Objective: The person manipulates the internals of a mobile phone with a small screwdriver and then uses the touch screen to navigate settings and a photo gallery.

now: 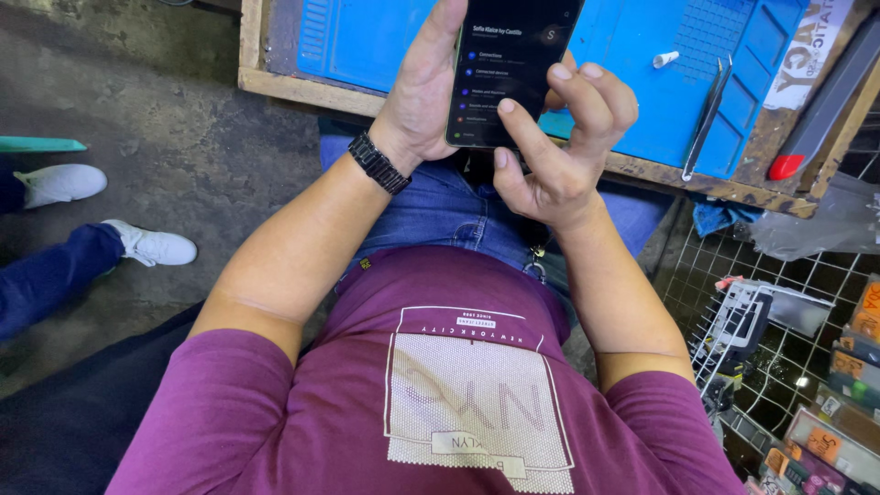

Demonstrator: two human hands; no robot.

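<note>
place: repair stall | blue work mat | tweezers | wire rack

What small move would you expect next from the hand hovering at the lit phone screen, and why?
Probably a short tap or scroll with the right hand. The left hand grips the phone upright above the blue mat, its screen lit with a list of rows. The right thumb tip sits at the screen's lower right edge, near the lower rows, other fingers curled behind.

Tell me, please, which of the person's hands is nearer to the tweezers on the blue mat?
Right. The right hand taps the phone just beside the tweezers; the left hand grips the phone's far side.
</note>
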